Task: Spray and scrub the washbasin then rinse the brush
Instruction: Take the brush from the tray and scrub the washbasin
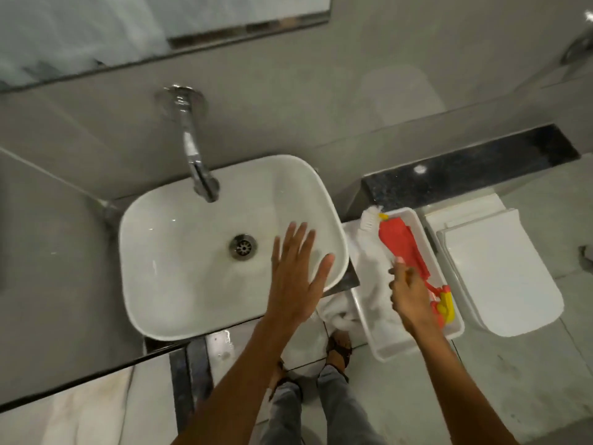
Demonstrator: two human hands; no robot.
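The white washbasin [179, 284] sits on the counter with a chrome tap [195, 162] over it and a metal drain [243, 247] in its middle. My left hand [295, 277] hovers open, fingers spread, over the basin's right rim. To the right, a white tray [414, 345] holds a red spray bottle [402, 244] with a red and yellow trigger [444, 305], and a brush with white bristles [369, 220]. My right hand [409, 297] is inside the tray, left of the bottle's neck. Its fingers curl around what looks like the brush's yellowish handle.
A white cloth [337, 316] lies under the tray's left side. A white toilet with its lid down [500, 271] stands right of the tray, below a black granite ledge [475, 175]. A mirror [96, 33] hangs on the wall. My feet [337, 345] are on the floor below.
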